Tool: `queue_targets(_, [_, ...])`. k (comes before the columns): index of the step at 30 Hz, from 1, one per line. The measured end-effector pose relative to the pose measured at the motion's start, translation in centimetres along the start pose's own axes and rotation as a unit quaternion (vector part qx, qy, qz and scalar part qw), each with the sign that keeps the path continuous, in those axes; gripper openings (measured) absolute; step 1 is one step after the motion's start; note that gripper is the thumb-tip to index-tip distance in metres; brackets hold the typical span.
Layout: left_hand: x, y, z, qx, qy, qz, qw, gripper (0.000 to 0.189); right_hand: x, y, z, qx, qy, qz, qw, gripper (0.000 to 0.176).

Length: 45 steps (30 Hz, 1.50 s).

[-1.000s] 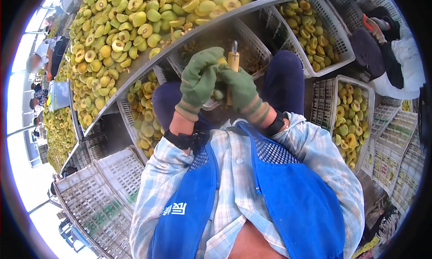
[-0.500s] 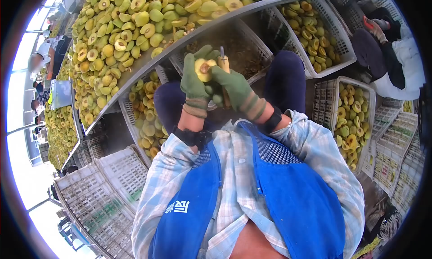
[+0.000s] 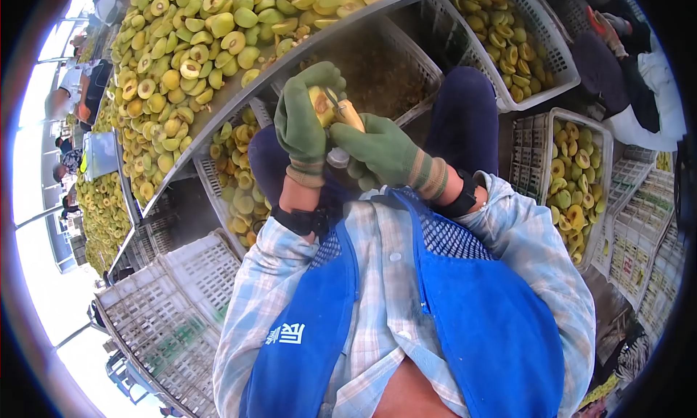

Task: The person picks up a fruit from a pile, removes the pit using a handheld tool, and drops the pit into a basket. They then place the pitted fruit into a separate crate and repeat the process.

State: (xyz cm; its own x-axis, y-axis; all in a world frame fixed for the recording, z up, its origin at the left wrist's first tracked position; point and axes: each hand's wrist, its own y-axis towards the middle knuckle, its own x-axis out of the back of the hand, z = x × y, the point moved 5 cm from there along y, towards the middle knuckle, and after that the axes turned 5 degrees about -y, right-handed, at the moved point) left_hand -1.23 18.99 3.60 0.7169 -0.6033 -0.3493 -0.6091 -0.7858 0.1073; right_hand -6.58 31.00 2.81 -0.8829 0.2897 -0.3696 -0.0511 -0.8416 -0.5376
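Note:
My left hand, in a green knit glove, is wrapped round a halved yellow-green stone fruit, its cut side turned toward my right hand. In my right hand, gloved the same way, is a pitting knife with a pale wooden handle. The tool's thin metal end lies against the cut face of the fruit, near its brownish centre. Part of the fruit is hidden by the left fingers. Both hands meet above my knees, over the edge of a crate with dark scraps inside.
A metal-edged table heaped with fruit halves curves across the front. Fruit-filled crates stand at front right, right and left, under the table edge. Stacked crates lie at left. Another person's gloved hand shows at right.
The pitting knife has tipped from upright to leaning toward the fruit, its metal end now on the cut face. My left hand has turned the fruit half rightward.

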Motion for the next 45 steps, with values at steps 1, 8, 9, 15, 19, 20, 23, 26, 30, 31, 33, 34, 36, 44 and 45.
queue_targets(1, [0.0, 0.0, 0.0, -0.017, 0.024, 0.004, 1.0, 0.046, 0.1, 0.0, 0.0, 0.004, -0.005, -0.003, 1.0, 0.034])
queue_targets(8, [-0.4, 0.0, -0.3, -0.028, 0.047, 0.0, 0.998, 0.045, -0.1, -0.5, 0.0, 0.035, -0.005, -0.033, 0.999, 0.037])
queue_targets(9, [-0.4, 0.1, -0.3, -0.024, 0.05, -0.001, 0.998, 0.044, -0.1, -0.4, -0.2, 0.024, 0.002, -0.022, 0.999, 0.037])
queue_targets(15, [-0.5, -0.3, -0.6, -0.04, 0.126, 0.013, 0.991, 0.048, 0.0, -0.8, 0.0, -0.01, 0.018, 0.041, 0.999, 0.04])
queue_targets(19, [-0.6, -0.4, -0.9, -0.02, 0.126, 0.046, 0.991, 0.046, -0.1, -0.9, -0.2, -0.01, 0.016, 0.066, 0.998, 0.039])
queue_targets(20, [-0.5, -0.3, -0.9, -0.015, 0.135, 0.055, 0.989, 0.045, 0.0, -0.8, -0.4, -0.017, 0.012, 0.067, 0.998, 0.039])
queue_targets(23, [-0.5, 0.0, -1.0, 0.063, 0.101, 0.059, 0.991, 0.042, 0.3, -0.8, -0.4, -0.017, -0.031, 0.073, 0.997, 0.039])
queue_targets(26, [-0.4, 0.1, -0.8, 0.077, 0.104, 0.083, 0.988, 0.039, 0.5, -0.6, -0.7, 0.002, -0.037, 0.085, 0.996, 0.04])
queue_targets(30, [-0.2, 0.1, -0.7, 0.028, 0.112, 0.129, 0.985, 0.038, 0.4, -0.8, -0.5, -0.004, -0.062, 0.101, 0.993, 0.039])
queue_targets(31, [-0.1, 0.2, -0.6, 0.04, 0.126, 0.129, 0.983, 0.038, 0.4, -0.8, -0.5, -0.006, -0.076, 0.099, 0.992, 0.038])
queue_targets(33, [0.2, 0.2, -0.5, 0.065, 0.156, 0.127, 0.977, 0.037, 0.4, -0.8, -0.4, -0.011, -0.09, 0.102, 0.991, 0.038])
queue_targets(34, [0.1, 0.2, -0.6, 0.061, 0.166, 0.129, 0.976, 0.038, 0.3, -0.9, -0.4, -0.014, -0.09, 0.105, 0.99, 0.038])
queue_targets(36, [-0.1, 0.1, -1.0, 0.051, 0.187, 0.132, 0.972, 0.04, 0.2, -1.1, -0.3, -0.021, -0.058, 0.124, 0.99, 0.039])
queue_targets(44, [0.3, 0.0, -0.3, 0.134, 0.051, 0.097, 0.985, 0.05, 0.0, -1.4, 0.2, -0.011, -0.065, 0.117, 0.991, 0.04])
queue_targets(45, [0.5, -0.1, 0.1, 0.21, 0.003, 0.086, 0.974, 0.05, 0.0, -1.6, 0.3, -0.015, -0.079, 0.115, 0.99, 0.04])
